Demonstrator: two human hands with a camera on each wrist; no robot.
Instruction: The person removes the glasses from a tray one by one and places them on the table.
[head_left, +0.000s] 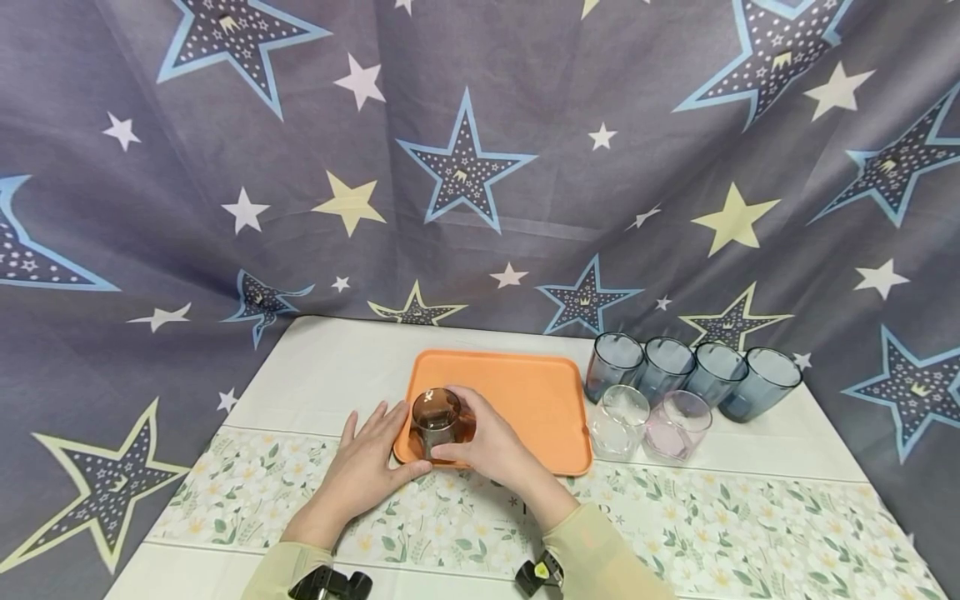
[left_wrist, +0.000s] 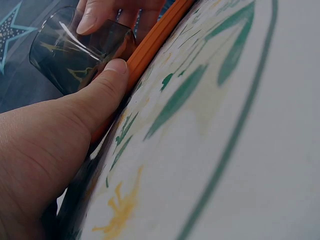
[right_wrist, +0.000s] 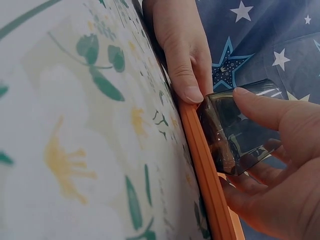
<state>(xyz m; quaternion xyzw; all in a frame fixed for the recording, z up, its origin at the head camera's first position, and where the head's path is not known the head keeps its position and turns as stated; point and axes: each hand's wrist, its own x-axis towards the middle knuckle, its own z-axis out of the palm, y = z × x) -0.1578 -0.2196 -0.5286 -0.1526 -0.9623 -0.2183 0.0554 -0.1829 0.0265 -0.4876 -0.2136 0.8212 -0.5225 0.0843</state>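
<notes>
A small brown-tinted glass (head_left: 435,417) stands upright at the left front corner of an orange tray (head_left: 528,400). My right hand (head_left: 489,440) holds it from the right, with the thumb on its near side and the fingers round the far side. The right wrist view shows this thumb and these fingers on the wall of the glass (right_wrist: 240,130). At the tray's left edge lies my left hand (head_left: 369,462), fingers extended and the thumb along the front rim. In the left wrist view that thumb's tip rests at the rim, close by the base of the glass.
Right of the tray stand several blue tumblers (head_left: 664,371) in a row. Before them are a clear glass (head_left: 619,423) and a pinkish glass (head_left: 677,427). A floral strip (head_left: 720,517) crosses the white table, and a star-patterned curtain (head_left: 480,250) hangs behind.
</notes>
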